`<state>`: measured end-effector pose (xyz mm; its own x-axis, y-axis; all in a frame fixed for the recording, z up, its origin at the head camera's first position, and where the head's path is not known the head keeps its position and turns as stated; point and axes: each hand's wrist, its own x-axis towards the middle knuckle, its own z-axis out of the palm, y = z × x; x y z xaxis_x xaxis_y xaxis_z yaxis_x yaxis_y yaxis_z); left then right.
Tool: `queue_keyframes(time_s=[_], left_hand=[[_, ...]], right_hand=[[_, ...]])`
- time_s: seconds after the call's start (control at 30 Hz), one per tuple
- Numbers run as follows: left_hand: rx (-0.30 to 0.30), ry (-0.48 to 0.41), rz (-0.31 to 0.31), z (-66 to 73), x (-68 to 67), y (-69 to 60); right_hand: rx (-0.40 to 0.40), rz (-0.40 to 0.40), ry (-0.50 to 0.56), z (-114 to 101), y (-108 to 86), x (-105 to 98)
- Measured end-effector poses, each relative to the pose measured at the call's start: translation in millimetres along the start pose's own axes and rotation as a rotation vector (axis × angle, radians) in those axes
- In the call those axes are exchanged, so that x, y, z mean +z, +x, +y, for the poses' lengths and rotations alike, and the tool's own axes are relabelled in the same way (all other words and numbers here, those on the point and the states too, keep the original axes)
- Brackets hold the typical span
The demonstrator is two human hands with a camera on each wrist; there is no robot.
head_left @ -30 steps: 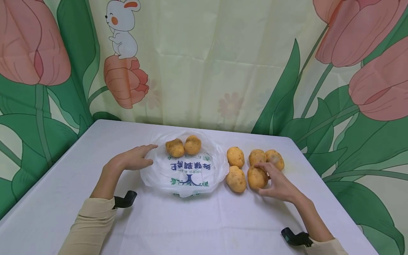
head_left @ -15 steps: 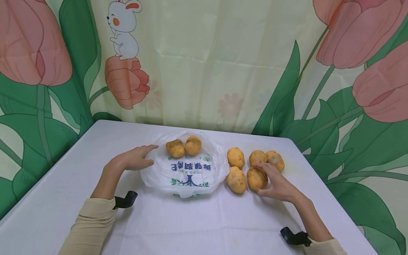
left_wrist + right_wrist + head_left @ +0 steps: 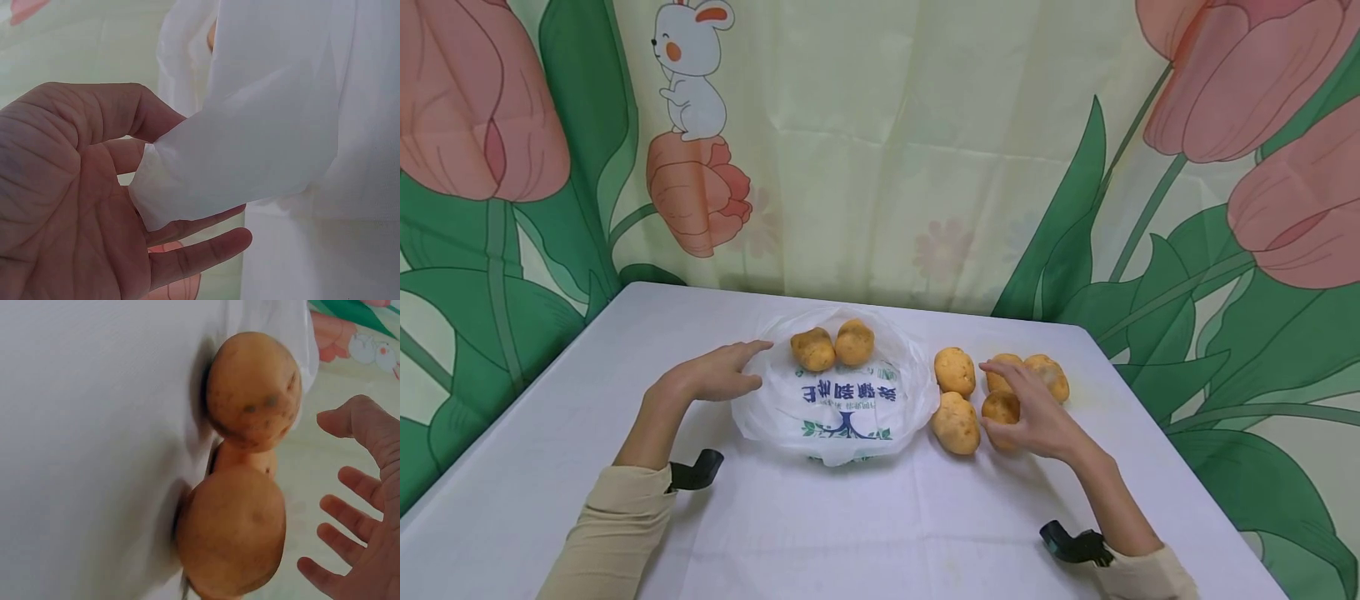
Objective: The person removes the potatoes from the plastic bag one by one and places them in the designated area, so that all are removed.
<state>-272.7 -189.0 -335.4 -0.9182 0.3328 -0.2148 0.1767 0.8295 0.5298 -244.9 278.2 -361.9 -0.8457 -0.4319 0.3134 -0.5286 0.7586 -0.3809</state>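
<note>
A white plastic bag [image 3: 850, 396] with blue and green print lies on the table. Two potatoes [image 3: 854, 342] sit within its rim, near its far side. At the bag's left edge is my left hand [image 3: 718, 372], thumb and forefinger apart. The left wrist view has the bag's film [image 3: 250, 137] over its fingertips, so their contact is hidden. My right hand [image 3: 1037, 412] hovers over the right-hand potatoes with fingers spread, partly covering the front potato [image 3: 1001, 408]. In the right wrist view, a gap separates the hand [image 3: 362, 506] from the nearest potato [image 3: 234, 531].
Several potatoes stand right of the bag, including the near-left one [image 3: 957, 423], the far-left one [image 3: 955, 372] and the far-right one [image 3: 1049, 375]. A white cloth covers the table [image 3: 820, 533]. Behind hangs a printed curtain [image 3: 865, 167].
My right hand has let go of the front potato's side, rising and shifting slightly left over the potatoes. The left hand, bag and potatoes have stayed put.
</note>
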Motion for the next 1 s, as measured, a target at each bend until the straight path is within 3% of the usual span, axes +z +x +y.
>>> queue_keyframes(time_s=[0.17, 0.5, 1.0], left_hand=[[-0.004, -0.004, 0.0, 0.0, -0.1, 0.3], [0.009, -0.001, 0.005, 0.4, 0.0, -1.7], [-0.002, -0.003, 0.007, -0.2, 1.2, -1.1]], right_hand=[[-0.047, 0.026, 0.001, -11.5, 11.3, 1.9], [-0.098, -0.005, 0.068, -30.9, 31.8, 9.5], [-0.091, -0.075, 0.138, -51.3, 58.1, 24.4]])
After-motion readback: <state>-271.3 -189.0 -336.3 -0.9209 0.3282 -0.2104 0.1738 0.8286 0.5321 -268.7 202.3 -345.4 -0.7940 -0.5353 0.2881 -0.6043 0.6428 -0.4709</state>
